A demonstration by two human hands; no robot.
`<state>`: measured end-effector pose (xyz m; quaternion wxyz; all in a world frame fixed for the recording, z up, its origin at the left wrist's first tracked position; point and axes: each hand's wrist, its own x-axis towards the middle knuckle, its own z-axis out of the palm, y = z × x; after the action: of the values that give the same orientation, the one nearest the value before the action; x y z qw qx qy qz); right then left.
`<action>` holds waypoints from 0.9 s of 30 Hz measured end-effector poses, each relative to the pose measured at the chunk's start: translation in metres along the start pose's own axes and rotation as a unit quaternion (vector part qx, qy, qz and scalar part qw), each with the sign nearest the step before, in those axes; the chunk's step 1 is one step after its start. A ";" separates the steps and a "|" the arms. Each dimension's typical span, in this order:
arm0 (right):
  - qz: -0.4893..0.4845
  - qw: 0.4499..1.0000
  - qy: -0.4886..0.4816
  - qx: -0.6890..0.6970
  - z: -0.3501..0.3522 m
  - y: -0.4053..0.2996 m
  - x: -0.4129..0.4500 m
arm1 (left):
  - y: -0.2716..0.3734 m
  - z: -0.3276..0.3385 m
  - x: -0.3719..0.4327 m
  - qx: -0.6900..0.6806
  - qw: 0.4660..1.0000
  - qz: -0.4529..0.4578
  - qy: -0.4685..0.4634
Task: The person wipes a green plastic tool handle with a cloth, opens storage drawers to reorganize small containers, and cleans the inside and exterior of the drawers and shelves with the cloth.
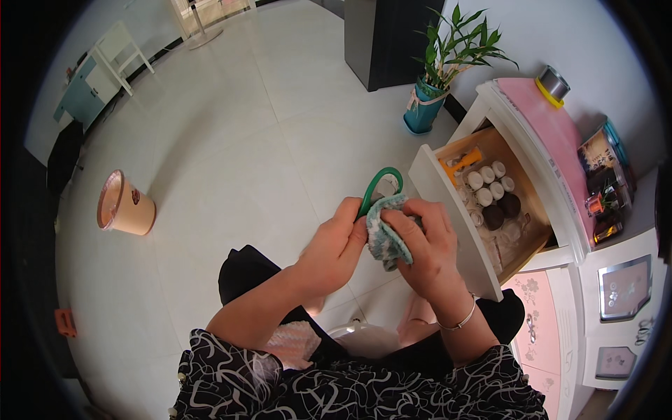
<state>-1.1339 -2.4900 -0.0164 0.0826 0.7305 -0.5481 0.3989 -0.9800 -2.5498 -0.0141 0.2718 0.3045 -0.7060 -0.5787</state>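
My left hand (pixel 331 252) grips a green-rimmed curved object (pixel 379 184), its lower part hidden by my fingers and a cloth. What this object is cannot be settled. In my right hand (pixel 433 247) is a bunched teal and white fluffy cloth (pixel 386 236), pressed against the object's lower end. Just right of my hands an open drawer (pixel 451 202) sticks out from a white cabinet. Inside lie several white round containers (pixel 484 197), dark brown round items (pixel 493 216), an orange plastic thing (pixel 467 158) and clear plastic pieces. A pink and white cloth (pixel 296 341) rests on my lap.
The cabinet's pink-covered top (pixel 541 123) carries a metal tin (pixel 554 84) and a printed canister (pixel 598 152). A potted bamboo plant (pixel 425 107) stands behind the drawer, near a dark appliance (pixel 388 42). On the tiled floor at left is a beige waste bin (pixel 128 205).
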 end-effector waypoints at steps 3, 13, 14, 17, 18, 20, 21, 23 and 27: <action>0.030 0.998 0.055 -0.001 0.001 0.008 -0.003 | -0.005 0.002 0.004 -0.034 0.999 0.004 -0.009; 0.017 1.000 -0.004 -0.005 0.002 -0.001 -0.002 | -0.005 0.005 0.005 -0.113 0.992 -0.057 0.005; 0.002 1.000 0.007 0.003 0.000 0.003 -0.003 | -0.008 0.006 0.005 -0.116 0.993 -0.030 -0.002; 0.047 0.999 0.010 -0.013 0.000 0.015 -0.010 | -0.008 0.004 0.004 -0.105 0.994 -0.008 -0.001; 0.106 0.994 0.028 0.011 0.001 0.020 -0.014 | -0.002 0.001 0.005 -0.122 0.992 -0.015 0.001; 0.218 0.962 0.084 0.142 0.001 0.026 -0.022 | 0.003 0.000 0.008 -0.136 0.990 -0.019 0.002; 0.325 0.897 0.129 0.270 0.001 0.024 -0.024 | 0.000 0.000 0.008 -0.134 0.991 -0.030 -0.004; 0.338 0.875 0.161 0.309 -0.003 0.023 -0.014 | -0.002 0.002 0.007 -0.133 0.990 -0.042 -0.011; 0.452 0.761 0.060 0.462 -0.011 0.011 0.004 | -0.010 0.006 0.006 -0.081 0.995 -0.018 -0.046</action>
<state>-1.1485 -2.4907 -0.0101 -0.4222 0.3221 -0.5581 0.6376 -0.9867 -2.5520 -0.0252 0.2524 0.2672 -0.6630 -0.6522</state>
